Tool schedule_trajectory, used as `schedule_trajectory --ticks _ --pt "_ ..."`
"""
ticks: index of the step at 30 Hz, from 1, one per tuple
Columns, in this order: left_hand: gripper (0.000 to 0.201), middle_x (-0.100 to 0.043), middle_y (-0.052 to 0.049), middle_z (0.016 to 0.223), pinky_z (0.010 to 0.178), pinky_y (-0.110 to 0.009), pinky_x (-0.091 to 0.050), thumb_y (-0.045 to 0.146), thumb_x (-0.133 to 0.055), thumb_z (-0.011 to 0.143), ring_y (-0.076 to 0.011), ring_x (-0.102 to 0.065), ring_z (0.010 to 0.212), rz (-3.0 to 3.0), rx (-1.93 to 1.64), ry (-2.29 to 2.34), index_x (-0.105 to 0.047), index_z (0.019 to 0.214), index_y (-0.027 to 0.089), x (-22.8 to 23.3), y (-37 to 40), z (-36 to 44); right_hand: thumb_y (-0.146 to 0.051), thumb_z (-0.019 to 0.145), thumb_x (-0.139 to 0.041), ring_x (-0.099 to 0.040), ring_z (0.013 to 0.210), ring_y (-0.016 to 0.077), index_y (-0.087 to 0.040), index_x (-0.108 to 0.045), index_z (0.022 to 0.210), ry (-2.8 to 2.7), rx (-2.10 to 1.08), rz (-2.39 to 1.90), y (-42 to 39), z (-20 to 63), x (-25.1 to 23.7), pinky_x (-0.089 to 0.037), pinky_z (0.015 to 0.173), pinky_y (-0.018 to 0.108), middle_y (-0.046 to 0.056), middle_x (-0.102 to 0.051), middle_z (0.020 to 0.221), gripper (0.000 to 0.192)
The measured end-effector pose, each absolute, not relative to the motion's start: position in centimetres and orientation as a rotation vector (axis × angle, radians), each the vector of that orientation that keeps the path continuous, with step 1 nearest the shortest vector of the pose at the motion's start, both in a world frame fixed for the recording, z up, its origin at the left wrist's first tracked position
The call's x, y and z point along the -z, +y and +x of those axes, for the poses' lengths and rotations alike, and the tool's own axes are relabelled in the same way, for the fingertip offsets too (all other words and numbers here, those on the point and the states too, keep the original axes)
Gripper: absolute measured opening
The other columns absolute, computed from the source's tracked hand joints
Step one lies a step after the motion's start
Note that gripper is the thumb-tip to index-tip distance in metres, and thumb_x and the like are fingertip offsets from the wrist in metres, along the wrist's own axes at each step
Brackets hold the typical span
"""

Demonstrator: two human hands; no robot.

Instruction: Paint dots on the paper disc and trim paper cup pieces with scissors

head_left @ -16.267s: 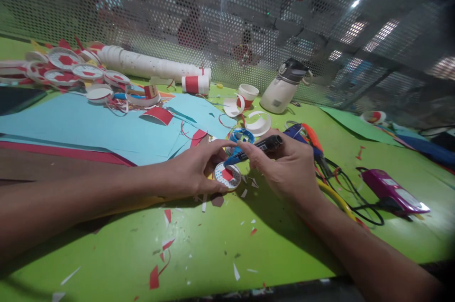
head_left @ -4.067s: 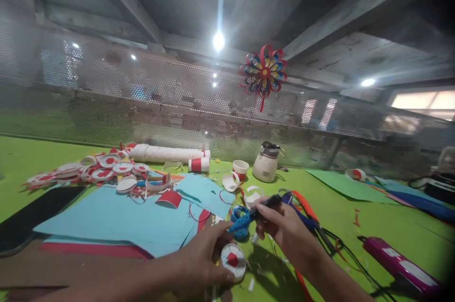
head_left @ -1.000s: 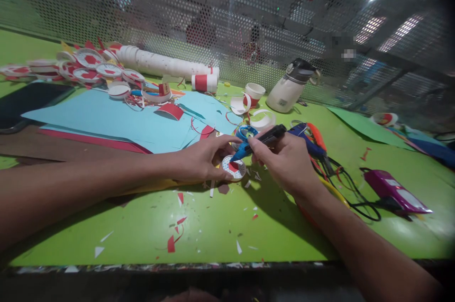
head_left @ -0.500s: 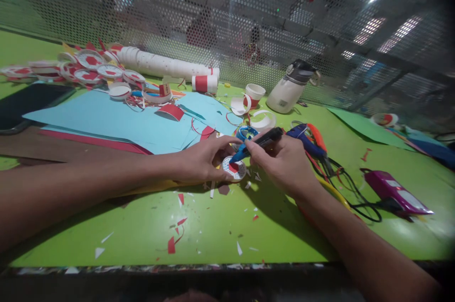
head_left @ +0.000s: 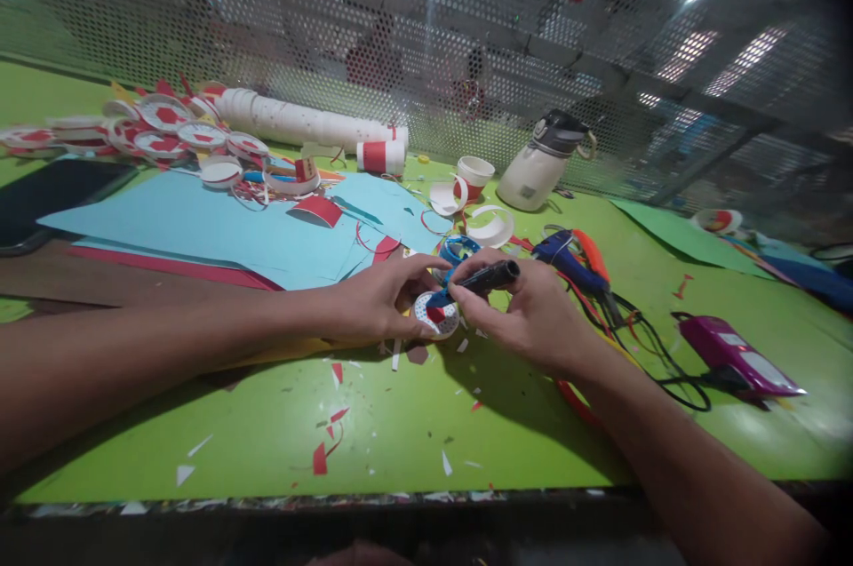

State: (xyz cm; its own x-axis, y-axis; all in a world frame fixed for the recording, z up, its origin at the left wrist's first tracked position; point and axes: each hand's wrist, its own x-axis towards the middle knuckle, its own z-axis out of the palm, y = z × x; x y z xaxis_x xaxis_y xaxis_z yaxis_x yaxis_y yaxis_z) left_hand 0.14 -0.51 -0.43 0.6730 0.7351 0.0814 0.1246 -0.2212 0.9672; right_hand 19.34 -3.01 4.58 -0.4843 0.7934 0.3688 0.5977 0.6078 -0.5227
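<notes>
Between the thumb and fingers of my left hand (head_left: 383, 299) is a small white paper disc (head_left: 445, 323), likely a cut cup base, with a red centre and rows of dark dots. My right hand (head_left: 533, 313) grips a black and blue marker pen (head_left: 490, 278), its blue end down at the disc's red centre. Whether the tip touches the paper is too small to tell. Just behind the fingers lies a blue ring-shaped roll (head_left: 459, 248). Small paper scraps (head_left: 321, 458) are scattered in front of my hands.
Blue paper sheets (head_left: 179, 219) and a phone (head_left: 59, 197) lie left, below a pile of paper discs (head_left: 163, 115). Stacked paper cups (head_left: 299, 120), a bottle (head_left: 543, 162) and a mesh screen (head_left: 426, 33) stand behind. A glue gun (head_left: 579, 264), cables and a purple device (head_left: 737, 357) are right.
The marker has tilted lower, its black end dropping toward my right hand. My left hand keeps its hold on the disc. The whole view has shifted slightly.
</notes>
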Motion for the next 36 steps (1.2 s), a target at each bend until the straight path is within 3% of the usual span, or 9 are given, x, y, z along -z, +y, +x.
schedule_trajectory --ticks 5,16,22,36 --pt "0.058 -0.065 -0.009 0.103 0.062 -0.024 -0.05 0.016 -0.073 0.073 -0.0155 -0.065 0.077 1.721 -0.675 0.672 -0.047 0.125 0.015 0.4 -0.6 0.1 -0.019 0.082 -0.058 -0.056 0.061 0.013 -0.015 -0.063 0.08 -2.224 -0.458 -1.086 -2.9 19.3 -4.5 -0.045 0.059 0.025 0.001 -0.064 0.069 0.007" --pt "0.066 -0.065 -0.005 0.091 0.042 -0.02 -0.049 0.016 -0.07 0.079 -0.0107 -0.064 0.052 1.609 -0.586 0.698 -0.034 0.135 0.016 0.1 -0.9 0.2 -0.027 0.081 -0.061 -0.051 0.049 0.0102 -0.017 -0.059 0.069 -1.794 -0.426 -1.159 -2.7 19.6 -4.4 -0.042 0.048 0.023 -0.003 -0.057 0.056 0.015" --pt "0.065 -0.066 -0.01 0.104 0.044 -0.021 -0.051 0.022 -0.072 0.078 -0.0139 -0.068 0.058 1.621 -0.609 0.66 -0.038 0.133 0.019 0.5 -0.6 0.1 -0.024 0.078 -0.061 -0.048 0.048 0.0096 -0.018 -0.058 0.066 -1.829 -0.467 -1.161 -2.6 19.4 -4.1 -0.04 0.045 0.022 -0.004 -0.054 0.053 0.015" --pt "0.061 -0.068 -0.01 0.101 0.055 -0.025 -0.053 0.017 -0.073 0.076 -0.015 -0.068 0.065 1.699 -0.659 0.651 -0.043 0.129 0.015 0.6 -0.4 0.1 -0.029 0.083 -0.059 -0.048 0.049 0.0111 -0.017 -0.055 0.065 -1.979 -0.473 -1.228 -2.6 19.0 -3.4 -0.038 0.048 0.024 -0.002 -0.055 0.054 0.022"
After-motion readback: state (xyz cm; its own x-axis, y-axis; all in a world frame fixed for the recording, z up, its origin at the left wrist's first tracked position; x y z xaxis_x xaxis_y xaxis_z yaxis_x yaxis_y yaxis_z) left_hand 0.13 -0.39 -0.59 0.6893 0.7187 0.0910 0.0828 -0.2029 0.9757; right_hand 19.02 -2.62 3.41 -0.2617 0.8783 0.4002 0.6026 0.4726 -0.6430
